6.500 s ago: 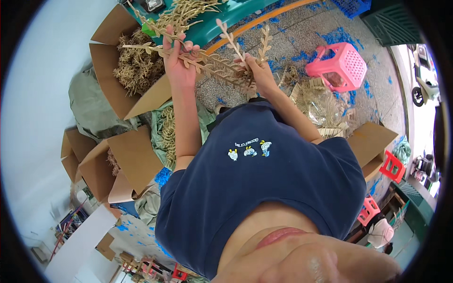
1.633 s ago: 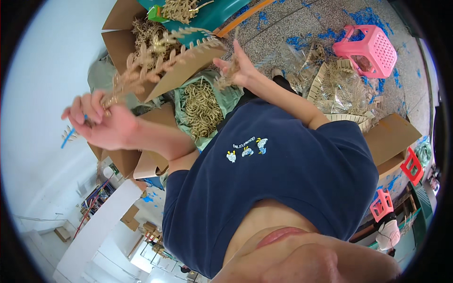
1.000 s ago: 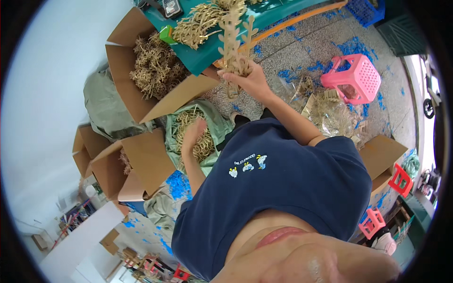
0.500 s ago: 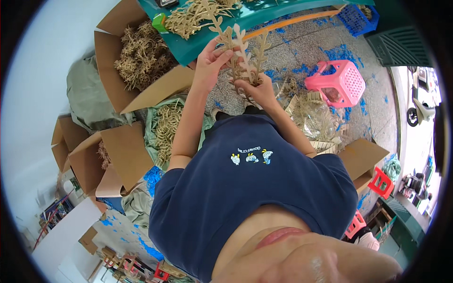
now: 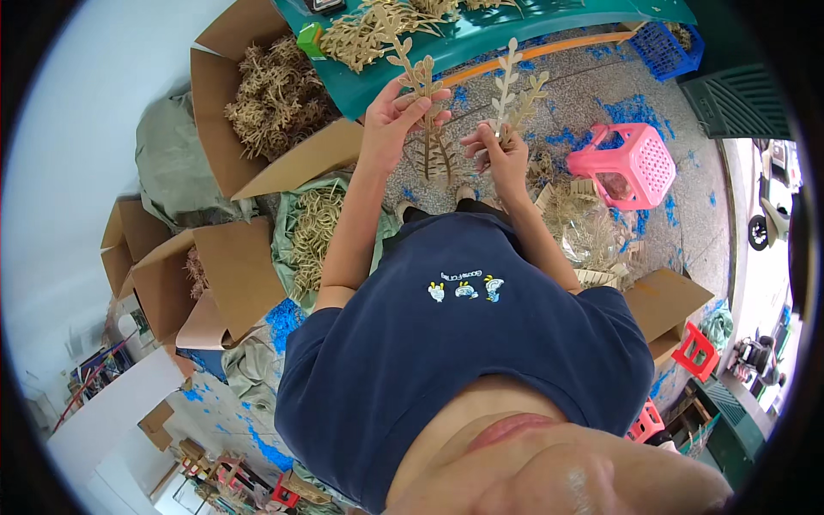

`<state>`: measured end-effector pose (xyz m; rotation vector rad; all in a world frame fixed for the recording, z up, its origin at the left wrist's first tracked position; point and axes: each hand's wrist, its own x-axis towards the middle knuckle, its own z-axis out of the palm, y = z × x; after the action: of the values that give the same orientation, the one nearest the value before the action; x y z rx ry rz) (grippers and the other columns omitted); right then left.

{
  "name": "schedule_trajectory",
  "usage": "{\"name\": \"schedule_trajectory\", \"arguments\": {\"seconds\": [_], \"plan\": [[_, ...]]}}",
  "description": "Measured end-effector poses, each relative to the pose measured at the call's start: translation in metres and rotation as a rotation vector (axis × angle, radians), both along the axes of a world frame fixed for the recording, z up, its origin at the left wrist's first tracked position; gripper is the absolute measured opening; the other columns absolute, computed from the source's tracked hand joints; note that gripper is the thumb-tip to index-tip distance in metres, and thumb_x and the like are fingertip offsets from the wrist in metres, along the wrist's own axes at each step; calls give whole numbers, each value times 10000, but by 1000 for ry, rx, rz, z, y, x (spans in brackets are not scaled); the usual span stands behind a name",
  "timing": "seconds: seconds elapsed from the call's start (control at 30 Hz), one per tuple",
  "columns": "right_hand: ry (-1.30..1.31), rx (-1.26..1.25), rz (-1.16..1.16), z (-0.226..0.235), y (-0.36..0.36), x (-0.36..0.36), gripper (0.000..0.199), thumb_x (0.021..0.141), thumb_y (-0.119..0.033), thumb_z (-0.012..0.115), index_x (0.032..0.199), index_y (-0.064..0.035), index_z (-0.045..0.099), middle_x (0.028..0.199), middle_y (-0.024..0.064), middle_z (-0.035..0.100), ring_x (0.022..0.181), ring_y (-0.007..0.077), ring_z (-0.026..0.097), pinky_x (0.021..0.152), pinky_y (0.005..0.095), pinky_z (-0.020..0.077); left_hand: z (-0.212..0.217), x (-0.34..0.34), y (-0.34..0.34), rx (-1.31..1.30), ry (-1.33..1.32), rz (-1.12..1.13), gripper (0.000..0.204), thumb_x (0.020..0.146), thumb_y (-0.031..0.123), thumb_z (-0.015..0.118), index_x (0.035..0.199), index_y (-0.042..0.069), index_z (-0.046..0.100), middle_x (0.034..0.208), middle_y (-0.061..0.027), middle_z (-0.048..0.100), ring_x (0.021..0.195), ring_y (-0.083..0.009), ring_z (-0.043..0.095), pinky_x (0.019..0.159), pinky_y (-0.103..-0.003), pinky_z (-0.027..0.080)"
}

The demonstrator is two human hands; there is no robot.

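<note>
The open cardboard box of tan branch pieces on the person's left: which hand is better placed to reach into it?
Probably the left hand: it is on the side of the open cardboard box of tan branch pieces. The right hand is farther off, and both hold tan leafy cut-out sprigs.

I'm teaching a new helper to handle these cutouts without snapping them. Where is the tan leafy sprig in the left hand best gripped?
Probably at the plain stem below the lobes, where the left hand pinches the tan leafy sprig now. Come in from the side, fingers across the flat faces. The thin side lobes stick outward and look fragile; the stem is the sturdier, narrow part.
</note>
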<state>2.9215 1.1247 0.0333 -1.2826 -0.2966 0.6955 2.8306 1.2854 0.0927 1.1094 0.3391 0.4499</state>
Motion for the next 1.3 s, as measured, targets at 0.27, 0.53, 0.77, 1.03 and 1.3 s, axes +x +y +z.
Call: {"name": "schedule_trajectory", "arguments": {"seconds": [0.27, 0.53, 0.77, 1.03, 1.3], "plan": [[-54, 24, -40, 5, 10, 27, 241, 884, -234, 582, 981, -14, 584, 810, 79, 655, 593, 75, 570, 438, 191, 408, -6, 16, -7, 82, 26, 3, 342, 913, 117, 508, 1229, 13, 430, 1000, -143, 642, 788, -189, 643, 687, -292, 534], [52, 53, 38, 27, -2, 81, 227, 869, -201, 601, 982, -8, 637, 812, 39, 644, 585, 58, 542, 438, 194, 398, -43, 74, -67, 48, 155, -53, 236, 918, 145, 514, 1102, -2, 497, 905, -86, 633, 734, -112, 622, 614, -227, 503], [16, 78, -98, 6, -33, 140, 225, 805, -221, 683, 853, -1, 675, 677, 24, 635, 462, 46, 502, 396, 188, 376, -60, 147, -101, -10, 122, 331, 184, 932, 207, 506, 935, 23, 490, 776, -82, 642, 748, -119, 628, 616, -224, 488], [48, 76, -161, 3, -61, 226, 210, 831, -208, 648, 849, 1, 651, 656, 49, 610, 468, 89, 514, 415, 218, 386, -81, 213, -70, -4, 4, 717, 199, 926, 260, 518, 935, 64, 486, 752, -55, 606, 519, -80, 442, 494, -234, 416], [-30, -55, -118, 16, -46, 287, 279, 835, -249, 651, 937, 10, 639, 601, 54, 579, 424, 89, 490, 393, 224, 368, -80, 276, -76, 232, 291, -211, 138, 810, 178, 673, 868, 58, 639, 808, -13, 654, 541, -19, 431, 512, -177, 378]]}}
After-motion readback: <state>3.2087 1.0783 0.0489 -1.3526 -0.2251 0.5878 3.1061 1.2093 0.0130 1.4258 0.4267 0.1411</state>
